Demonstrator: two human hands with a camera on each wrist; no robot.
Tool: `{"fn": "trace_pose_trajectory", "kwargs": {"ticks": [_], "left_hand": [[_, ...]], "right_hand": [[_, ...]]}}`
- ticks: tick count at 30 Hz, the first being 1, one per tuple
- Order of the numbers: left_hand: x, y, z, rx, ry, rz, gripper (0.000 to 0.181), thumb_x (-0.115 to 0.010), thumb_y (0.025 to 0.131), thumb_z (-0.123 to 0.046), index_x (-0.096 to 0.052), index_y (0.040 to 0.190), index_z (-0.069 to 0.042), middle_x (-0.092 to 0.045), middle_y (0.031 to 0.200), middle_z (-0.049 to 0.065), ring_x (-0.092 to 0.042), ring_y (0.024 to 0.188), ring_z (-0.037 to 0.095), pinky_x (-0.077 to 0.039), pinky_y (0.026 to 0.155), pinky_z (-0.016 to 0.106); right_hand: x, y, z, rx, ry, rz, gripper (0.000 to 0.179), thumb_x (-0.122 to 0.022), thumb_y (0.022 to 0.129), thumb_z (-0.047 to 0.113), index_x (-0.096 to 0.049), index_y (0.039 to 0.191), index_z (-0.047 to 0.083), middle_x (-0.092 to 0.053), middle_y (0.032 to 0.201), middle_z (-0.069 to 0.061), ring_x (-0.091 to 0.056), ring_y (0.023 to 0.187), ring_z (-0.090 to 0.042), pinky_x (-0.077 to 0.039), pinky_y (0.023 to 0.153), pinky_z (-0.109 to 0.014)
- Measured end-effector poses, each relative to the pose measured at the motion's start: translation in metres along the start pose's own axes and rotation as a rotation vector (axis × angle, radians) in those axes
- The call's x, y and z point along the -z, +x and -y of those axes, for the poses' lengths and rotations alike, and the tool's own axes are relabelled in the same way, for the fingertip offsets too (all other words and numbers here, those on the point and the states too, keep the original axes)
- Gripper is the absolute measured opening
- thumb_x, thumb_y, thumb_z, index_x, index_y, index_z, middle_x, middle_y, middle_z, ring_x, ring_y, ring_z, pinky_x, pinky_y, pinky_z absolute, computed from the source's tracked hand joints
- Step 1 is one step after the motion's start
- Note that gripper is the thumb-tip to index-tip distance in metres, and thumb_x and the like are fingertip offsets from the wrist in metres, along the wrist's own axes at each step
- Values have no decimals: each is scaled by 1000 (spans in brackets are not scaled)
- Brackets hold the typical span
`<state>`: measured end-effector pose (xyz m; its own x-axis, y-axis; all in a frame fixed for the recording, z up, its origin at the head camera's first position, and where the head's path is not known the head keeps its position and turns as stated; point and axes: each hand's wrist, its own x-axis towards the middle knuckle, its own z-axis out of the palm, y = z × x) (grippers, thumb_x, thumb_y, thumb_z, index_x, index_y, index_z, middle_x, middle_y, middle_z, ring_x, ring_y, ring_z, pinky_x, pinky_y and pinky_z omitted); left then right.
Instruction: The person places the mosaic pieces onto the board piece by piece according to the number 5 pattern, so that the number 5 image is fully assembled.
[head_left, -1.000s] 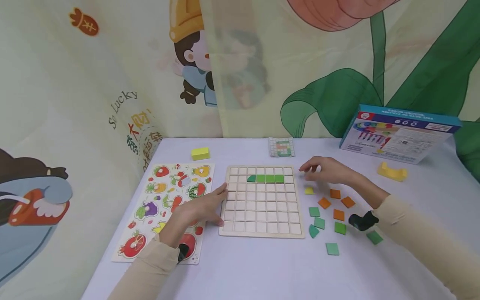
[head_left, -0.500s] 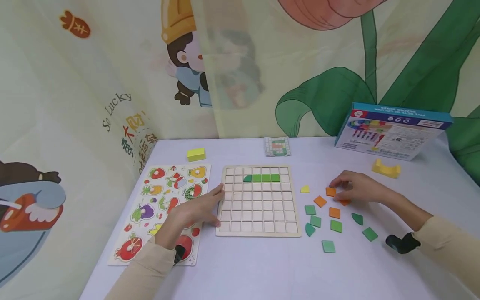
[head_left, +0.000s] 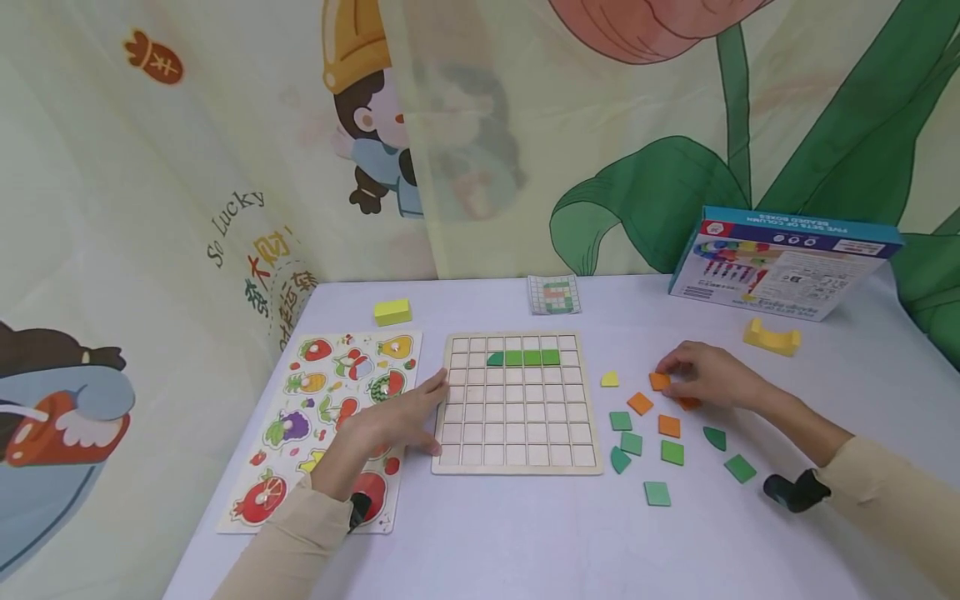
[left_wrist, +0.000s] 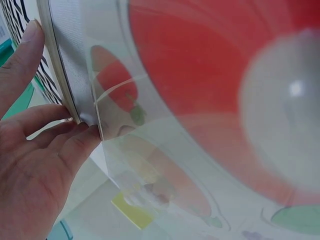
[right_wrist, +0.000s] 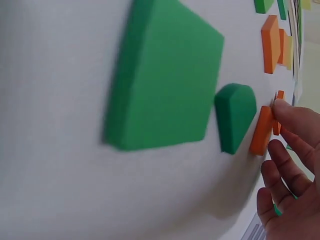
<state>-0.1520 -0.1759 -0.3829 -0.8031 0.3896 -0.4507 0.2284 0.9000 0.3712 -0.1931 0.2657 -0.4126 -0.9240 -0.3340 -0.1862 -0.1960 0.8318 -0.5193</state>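
Observation:
My left hand [head_left: 393, 421] rests with spread fingers at the left edge of a wooden grid board [head_left: 517, 470]. In the left wrist view its thumb [left_wrist: 30, 45] lies over the board's edge. On the grid, near the top, is a row of green square tiles [head_left: 532, 357] with a rounded green piece [head_left: 496, 359] at its left end. To the right of the board, my right hand [head_left: 708, 375] pinches an orange square tile [head_left: 659, 381] between thumb and fingers. Another orange tile [right_wrist: 261, 131] lies right under that hand, partly hidden in the head view.
Loose green tiles [head_left: 657, 493], orange tiles [head_left: 669, 426] and a yellow piece [head_left: 610, 379] lie right of the board. A fruit puzzle board [head_left: 255, 454] is at the left. Behind are a yellow block [head_left: 393, 312], a pattern card [head_left: 554, 294], a yellow holder [head_left: 772, 337] and a box [head_left: 787, 262].
My right hand has moved from beside the board's upper right corner to the orange tiles, where it has taken hold of one. The left hand has stayed at the board's edge.

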Motion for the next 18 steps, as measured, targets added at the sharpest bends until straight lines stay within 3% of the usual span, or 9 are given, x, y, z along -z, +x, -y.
{"fn": "trace_pose_trajectory", "kwargs": {"ticks": [4,9,13,18], "left_hand": [[0,-1,0,9,-2,-2,93,-81,78,-17,-28,153,-9,-7,165,3,-35,142,25,-45,99,35],[-1,-1,1,30,2,2,93,-81,78,-19,-28,154,-11,-6,165,1,-34,143,25,-44,98,34],[-1,0,1,31,-3,7,93,-81,78,-19,-27,154,-12,-6,165,1,-35,143,25,-45,98,34],[0,1,0,33,7,7,94,-81,78,-19,-26,154,-12,-6,165,0,-34,143,24,-45,97,33]], "right_hand": [[0,11,12,-18,9,6,34,-74,84,22,-68,113,5,-64,112,-14,-55,98,-26,-57,76,-33],[-8,35,45,-14,9,5,33,-74,85,23,-68,113,8,-64,108,-11,-53,94,-24,-51,73,-28],[-20,54,78,42,3,-2,31,-74,85,23,-69,112,8,-65,106,-9,-53,95,-24,-49,77,-31],[-42,72,120,167,-23,-31,30,-76,82,23,-71,108,7,-66,100,-7,-53,92,-22,-46,81,-36]]}}
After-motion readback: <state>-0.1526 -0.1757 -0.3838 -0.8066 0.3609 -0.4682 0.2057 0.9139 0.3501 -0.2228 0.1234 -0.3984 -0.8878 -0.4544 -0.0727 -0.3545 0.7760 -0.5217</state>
